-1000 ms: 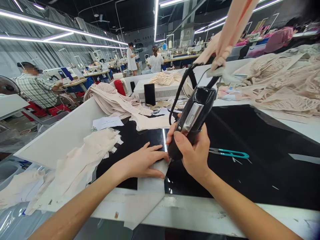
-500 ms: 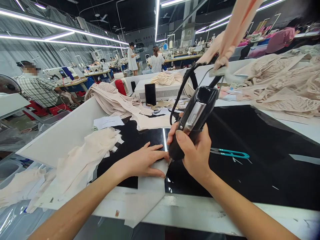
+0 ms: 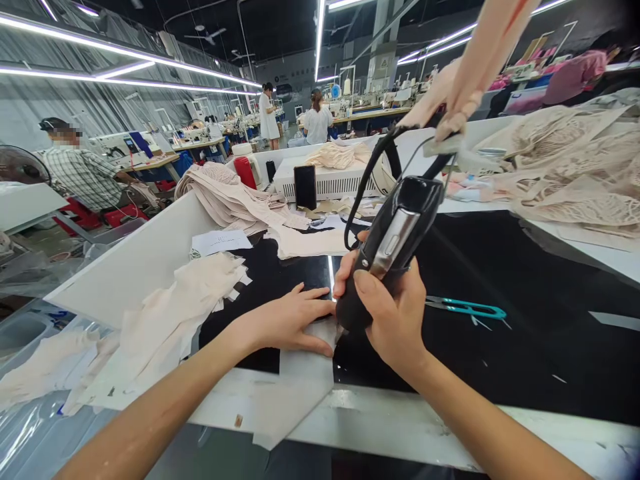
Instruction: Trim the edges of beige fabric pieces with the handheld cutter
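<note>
My right hand (image 3: 397,313) is wrapped round a black corded hand-held tool with a silver lever (image 3: 393,243), tilted with its rounded lower end near the table. Pale fabric strips tied to its top run upward. My left hand (image 3: 295,317) lies flat, fingers spread, on a thin pale fabric piece (image 3: 300,390) that hangs over the table's front edge. Its fingertips are close to the tool's lower end, which hides the contact point. Turquoise thread snips (image 3: 467,308) lie to the right of my right hand on the glossy black tabletop (image 3: 500,360).
Cut pale fabric pieces (image 3: 175,307) are heaped at left beside a labelled paper (image 3: 221,241). Behind stand a phone (image 3: 305,188), a vented white box (image 3: 337,179) and a fabric stack (image 3: 230,193). Lacy fabric (image 3: 575,167) is piled at right. A white side panel (image 3: 130,267) borders the table.
The whole view has shifted slightly to the right. The tool's lower end sits slightly lower by my left fingertips; both hands otherwise keep nearly the same pose.
</note>
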`<action>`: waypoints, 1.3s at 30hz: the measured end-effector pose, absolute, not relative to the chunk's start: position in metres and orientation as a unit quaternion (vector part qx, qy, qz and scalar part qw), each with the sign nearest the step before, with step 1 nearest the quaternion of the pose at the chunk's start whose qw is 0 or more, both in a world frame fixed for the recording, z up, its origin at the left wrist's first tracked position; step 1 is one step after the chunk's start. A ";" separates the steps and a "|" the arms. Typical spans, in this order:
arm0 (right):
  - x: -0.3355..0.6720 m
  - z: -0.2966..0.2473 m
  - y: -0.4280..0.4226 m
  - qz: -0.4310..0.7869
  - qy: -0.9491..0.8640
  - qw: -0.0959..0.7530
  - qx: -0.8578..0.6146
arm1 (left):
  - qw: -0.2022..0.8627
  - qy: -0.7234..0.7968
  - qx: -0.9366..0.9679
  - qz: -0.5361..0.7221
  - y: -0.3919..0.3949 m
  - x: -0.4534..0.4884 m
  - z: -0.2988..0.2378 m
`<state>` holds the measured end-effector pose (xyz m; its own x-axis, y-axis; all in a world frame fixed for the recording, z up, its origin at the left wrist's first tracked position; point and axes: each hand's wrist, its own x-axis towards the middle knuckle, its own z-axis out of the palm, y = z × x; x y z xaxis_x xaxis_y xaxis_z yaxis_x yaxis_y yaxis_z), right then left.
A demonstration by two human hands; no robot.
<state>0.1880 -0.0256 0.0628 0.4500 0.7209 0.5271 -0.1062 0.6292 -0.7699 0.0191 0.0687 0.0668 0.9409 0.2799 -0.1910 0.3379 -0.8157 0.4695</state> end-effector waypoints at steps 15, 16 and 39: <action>0.191 0.069 -0.030 0.254 -0.478 0.768 -0.343 | 0.171 0.140 0.972 0.081 0.051 0.004 0.059; 0.193 0.072 -0.030 0.248 -0.479 0.769 -0.343 | 0.147 0.147 0.972 0.112 0.043 0.000 0.058; 0.199 0.089 -0.024 0.256 -0.510 0.765 -0.299 | 0.089 0.115 0.986 0.078 0.039 -0.060 0.042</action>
<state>0.1993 -0.0241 0.0890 0.3494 0.6967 0.6265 -0.0875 0.6900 -0.7185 -0.0599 0.0390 0.0424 0.9614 0.2400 0.1343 0.2120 -0.9578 0.1943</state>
